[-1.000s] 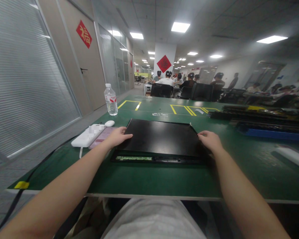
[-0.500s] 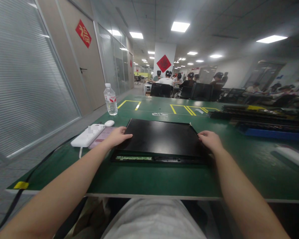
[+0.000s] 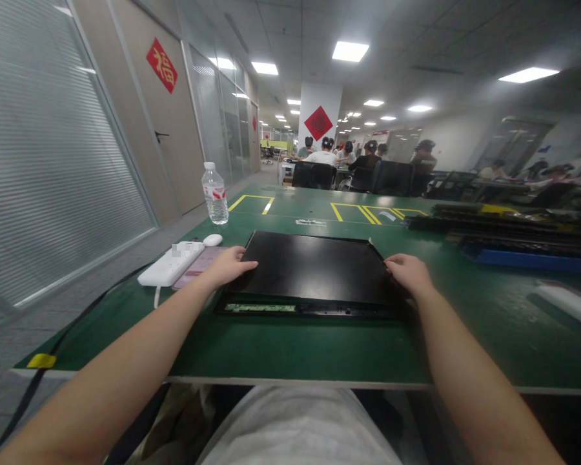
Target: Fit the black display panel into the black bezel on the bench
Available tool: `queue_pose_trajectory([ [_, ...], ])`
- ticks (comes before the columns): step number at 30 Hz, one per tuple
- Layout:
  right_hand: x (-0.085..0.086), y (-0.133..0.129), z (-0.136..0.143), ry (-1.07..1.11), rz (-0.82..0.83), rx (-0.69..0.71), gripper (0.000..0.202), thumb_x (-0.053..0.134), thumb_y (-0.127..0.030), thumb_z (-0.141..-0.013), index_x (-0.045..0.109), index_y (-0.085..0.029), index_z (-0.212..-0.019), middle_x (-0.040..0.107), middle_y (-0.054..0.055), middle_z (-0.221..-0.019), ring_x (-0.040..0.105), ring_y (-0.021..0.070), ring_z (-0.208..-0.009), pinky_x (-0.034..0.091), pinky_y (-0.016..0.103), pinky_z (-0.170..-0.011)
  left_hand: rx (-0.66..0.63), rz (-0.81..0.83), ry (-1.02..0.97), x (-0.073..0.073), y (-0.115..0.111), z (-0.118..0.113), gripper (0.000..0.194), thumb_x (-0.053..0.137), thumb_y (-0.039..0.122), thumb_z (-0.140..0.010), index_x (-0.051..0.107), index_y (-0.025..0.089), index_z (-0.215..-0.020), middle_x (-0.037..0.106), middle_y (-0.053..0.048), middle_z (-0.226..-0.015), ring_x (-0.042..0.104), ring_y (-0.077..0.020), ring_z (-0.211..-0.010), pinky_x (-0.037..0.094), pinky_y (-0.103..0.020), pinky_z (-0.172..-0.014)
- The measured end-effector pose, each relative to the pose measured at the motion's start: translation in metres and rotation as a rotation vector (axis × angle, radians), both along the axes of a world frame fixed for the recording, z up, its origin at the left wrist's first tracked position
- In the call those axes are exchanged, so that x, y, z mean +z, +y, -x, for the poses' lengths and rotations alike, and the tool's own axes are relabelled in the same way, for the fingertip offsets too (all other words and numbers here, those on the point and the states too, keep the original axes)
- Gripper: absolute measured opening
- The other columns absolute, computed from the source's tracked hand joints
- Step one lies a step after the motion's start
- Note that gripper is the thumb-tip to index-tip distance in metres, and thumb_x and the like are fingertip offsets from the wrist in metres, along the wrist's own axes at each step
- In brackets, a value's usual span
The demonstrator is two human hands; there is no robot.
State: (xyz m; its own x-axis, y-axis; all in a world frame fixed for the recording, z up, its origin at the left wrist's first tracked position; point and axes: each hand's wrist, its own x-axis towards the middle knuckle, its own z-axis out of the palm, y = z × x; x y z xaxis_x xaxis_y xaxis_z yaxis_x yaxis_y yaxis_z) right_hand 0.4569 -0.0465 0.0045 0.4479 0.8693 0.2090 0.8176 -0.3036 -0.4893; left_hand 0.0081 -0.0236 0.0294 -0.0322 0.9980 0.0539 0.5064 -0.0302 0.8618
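A flat, glossy black screen panel [image 3: 314, 268] lies over a black frame on the green table, in the middle of the head view. Along the near side of the frame [image 3: 348, 311] a strip of green circuit board [image 3: 260, 308] shows. My left hand [image 3: 231, 263] grips the panel's left edge, thumb on top and fingers partly hidden beyond it. At the right edge, my right hand [image 3: 409, 271] pinches the panel between thumb and fingers. The panel's near edge looks slightly raised off the frame.
Left of the panel lie a white power strip [image 3: 170, 265], a phone-like pink slab [image 3: 191, 276] and a white mouse-like object [image 3: 212, 239]. A water bottle [image 3: 215, 194] stands behind them. Stacked black strips [image 3: 494, 226] and a white bar [image 3: 571, 303] are at right. People sit beyond.
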Motion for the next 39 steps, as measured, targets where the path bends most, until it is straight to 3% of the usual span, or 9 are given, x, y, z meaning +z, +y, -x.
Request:
queue_pose_trajectory([
  [11,-0.001,0.0,0.0,0.004,-0.004,0.01,0.028,0.058,-0.03,-0.084,0.08,-0.021,-0.098,0.078,0.008,-0.093,0.071,0.0221,-0.083,0.049,0.029,-0.073,0.017,0.02,-0.031,0.0,-0.001,0.0,0.026,0.081,0.03,-0.063,0.069,0.02,-0.085,0.079,-0.008,-0.091,0.074,-0.0323,-0.102,0.058,-0.034,-0.079],
  [17,0.0,0.0,0.0,0.011,-0.002,0.007,0.027,0.058,-0.029,-0.083,0.081,-0.022,-0.096,0.078,0.008,-0.092,0.071,0.0227,-0.083,0.05,0.03,-0.074,0.056,0.025,-0.06,-0.008,0.008,0.005,0.034,0.079,0.032,-0.067,0.069,0.018,-0.096,0.079,-0.009,-0.096,0.073,-0.0294,-0.101,0.056,-0.033,-0.082],
  [26,0.0,0.0,0.0,0.031,0.008,0.004,0.027,0.059,-0.03,-0.083,0.081,-0.021,-0.096,0.078,0.008,-0.09,0.071,0.022,-0.079,0.051,0.03,-0.073,0.012,0.06,-0.162,-0.02,0.016,0.011,0.039,0.078,0.033,-0.067,0.065,0.016,-0.1,0.075,-0.006,-0.086,0.074,-0.025,-0.086,0.056,-0.032,-0.077],
  [34,-0.001,0.001,-0.001,0.034,-0.003,-0.001,0.027,0.059,-0.028,-0.082,0.081,-0.022,-0.095,0.078,0.007,-0.09,0.071,0.0219,-0.08,0.051,0.03,-0.076,0.051,0.018,-0.118,-0.019,0.015,0.011,0.051,0.084,0.037,-0.062,0.069,0.015,-0.106,0.077,-0.007,-0.086,0.074,-0.027,-0.086,0.056,-0.034,-0.076],
  [39,-0.001,0.001,-0.001,0.062,0.007,0.008,0.026,0.059,-0.027,-0.082,0.081,-0.022,-0.094,0.078,0.007,-0.091,0.071,0.0212,-0.078,0.051,0.03,-0.075,0.033,0.051,-0.127,-0.016,0.013,0.01,0.049,0.082,0.037,-0.065,0.069,0.016,-0.107,0.077,-0.006,-0.084,0.075,-0.0259,-0.084,0.056,-0.033,-0.075],
])
